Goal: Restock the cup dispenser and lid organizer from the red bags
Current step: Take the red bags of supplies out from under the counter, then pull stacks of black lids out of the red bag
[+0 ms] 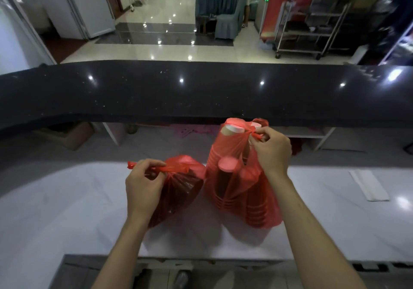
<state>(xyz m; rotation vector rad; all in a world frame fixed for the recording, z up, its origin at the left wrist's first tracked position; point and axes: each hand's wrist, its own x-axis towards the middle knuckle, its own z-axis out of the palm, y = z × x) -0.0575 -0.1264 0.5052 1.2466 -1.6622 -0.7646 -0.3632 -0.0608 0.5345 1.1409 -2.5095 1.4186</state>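
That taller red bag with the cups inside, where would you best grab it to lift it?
Probably by the twisted, knotted handles at its top, coming from above. The right hand already pinches the taller red bag there: the plastic gathers into one firm neck, while the sides are thin film stretched over stacked cups.

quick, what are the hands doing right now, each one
Left hand: pinching the twisted handle of the darker red bag.
Right hand: pinching the knotted top of the taller red bag of cups.
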